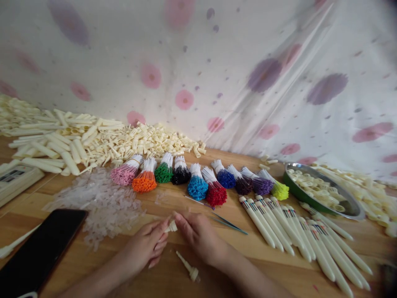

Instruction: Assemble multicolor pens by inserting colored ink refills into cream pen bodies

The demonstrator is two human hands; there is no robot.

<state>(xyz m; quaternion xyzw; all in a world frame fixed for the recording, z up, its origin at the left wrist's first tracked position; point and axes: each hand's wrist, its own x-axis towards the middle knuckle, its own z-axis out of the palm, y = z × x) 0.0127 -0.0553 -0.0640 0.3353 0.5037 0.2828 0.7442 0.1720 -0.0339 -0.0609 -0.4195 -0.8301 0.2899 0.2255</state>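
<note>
My left hand (144,244) is closed around a small cream plastic pen part (171,226), whose stepped end shows between the fingers. Against that same part, the fingertips of my right hand (201,238) are pinched, partly hiding it. A second cream part (188,266), with a thin stem and a wider ridged end, lies on the wooden table below my hands. Tweezers (231,224) rest just beyond my right hand. Bundles of ink refills with coloured tips, such as red (215,192) and light blue (197,188), stand in a row behind.
Several multicolour pens (285,223) lie at the right, near a green metal-rimmed dish (290,186) of cream parts. Small clear plastic pieces (102,203) and a phone (46,248) are at the left. Cream pen parts (139,140) are heaped along the patterned curtain (186,62).
</note>
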